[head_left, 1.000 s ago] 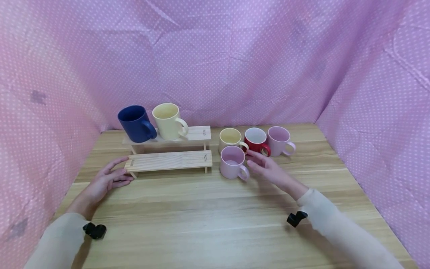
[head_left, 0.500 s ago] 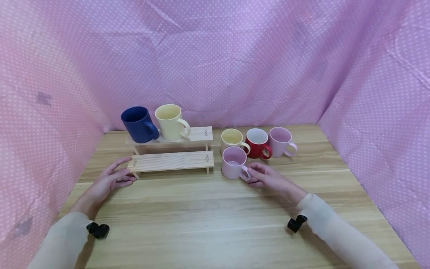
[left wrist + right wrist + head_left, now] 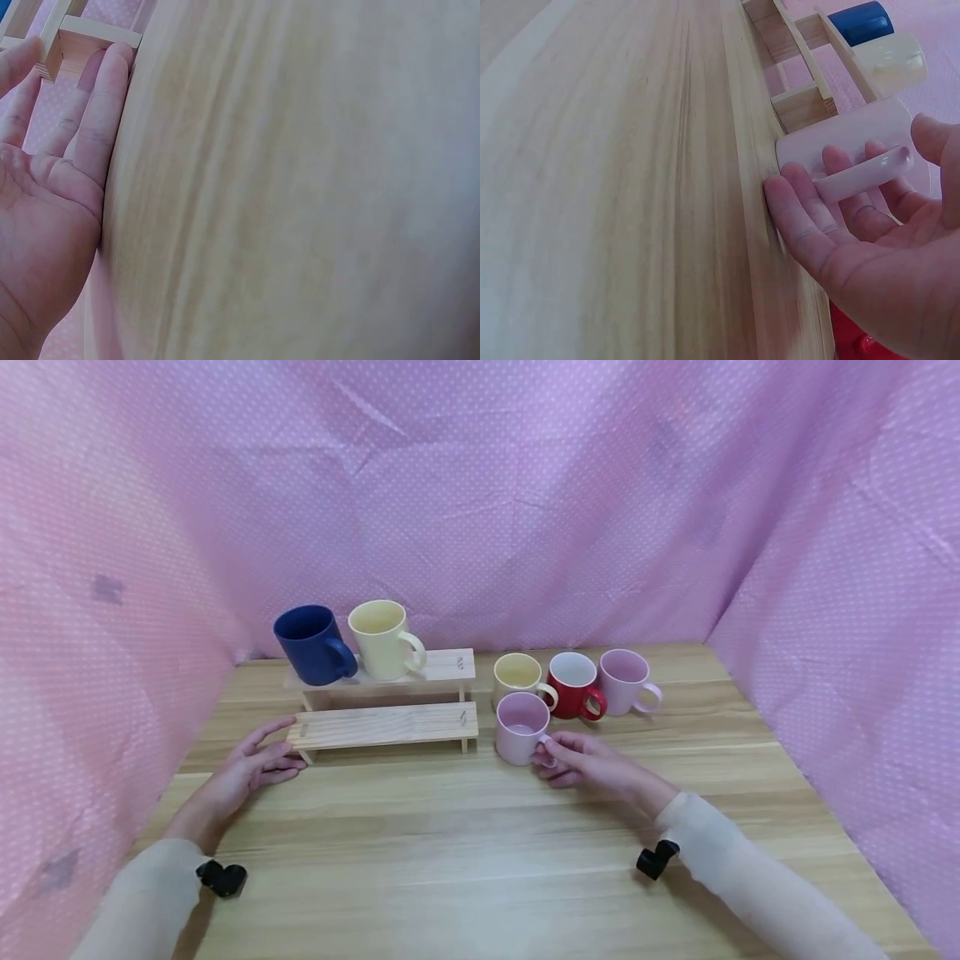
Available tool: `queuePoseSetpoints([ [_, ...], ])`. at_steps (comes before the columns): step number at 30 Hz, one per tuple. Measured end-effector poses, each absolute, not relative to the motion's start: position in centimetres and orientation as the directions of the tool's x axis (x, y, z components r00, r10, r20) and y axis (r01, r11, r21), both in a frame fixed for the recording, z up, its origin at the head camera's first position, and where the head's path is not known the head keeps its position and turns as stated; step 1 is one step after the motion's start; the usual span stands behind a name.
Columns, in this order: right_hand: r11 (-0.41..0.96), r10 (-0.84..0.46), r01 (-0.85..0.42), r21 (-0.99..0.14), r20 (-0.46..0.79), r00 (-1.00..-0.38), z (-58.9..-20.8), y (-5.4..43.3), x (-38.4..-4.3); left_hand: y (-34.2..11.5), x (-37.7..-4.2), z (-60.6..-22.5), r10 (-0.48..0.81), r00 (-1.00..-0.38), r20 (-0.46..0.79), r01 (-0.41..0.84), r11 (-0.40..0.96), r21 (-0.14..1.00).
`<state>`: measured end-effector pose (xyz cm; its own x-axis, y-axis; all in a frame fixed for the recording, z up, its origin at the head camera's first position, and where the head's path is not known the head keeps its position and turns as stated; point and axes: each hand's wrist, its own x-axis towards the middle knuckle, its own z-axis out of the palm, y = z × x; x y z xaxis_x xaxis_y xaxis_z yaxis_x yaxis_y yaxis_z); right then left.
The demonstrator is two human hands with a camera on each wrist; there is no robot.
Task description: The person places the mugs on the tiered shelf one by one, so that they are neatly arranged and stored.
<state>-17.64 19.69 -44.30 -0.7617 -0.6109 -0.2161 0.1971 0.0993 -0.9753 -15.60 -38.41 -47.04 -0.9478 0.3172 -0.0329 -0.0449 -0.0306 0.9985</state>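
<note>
Two of my right hand [image 3: 592,766] fingers [image 3: 810,214] hook through the handle of the pink mug [image 3: 521,727], mid-table beside the low wooden step [image 3: 384,727]. It seems hard, smooth, breakable. My left hand [image 3: 251,766] lies flat, holding nothing.

A two-step wooden rack [image 3: 382,727] stands on the worktop [image 3: 450,852], left of centre; two mugs [image 3: 348,642] sit side by side on its rear, higher step [image 3: 442,664]; the front, lower step [image 3: 386,725] lies before it; four more mugs stand on the worktop right of the rack, three in a back row [image 3: 573,681], one in front [image 3: 522,727]; the left hand [image 3: 247,768] rests by the lower step's left end; the right hand [image 3: 581,760] holds the front mug's handle [image 3: 862,174]; cloth [image 3: 480,502] hangs behind and at both sides.
</note>
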Motion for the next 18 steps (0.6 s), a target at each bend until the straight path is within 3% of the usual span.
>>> queuePoseSetpoints([
  [18,0.113,-0.599,0.234,-0.966,-0.254,-0.759,-44.28,18.92,-17.63,-38.54,-15.75,-46.77,0.338,-0.941,-0.036,-0.062,-0.069,0.996],
])
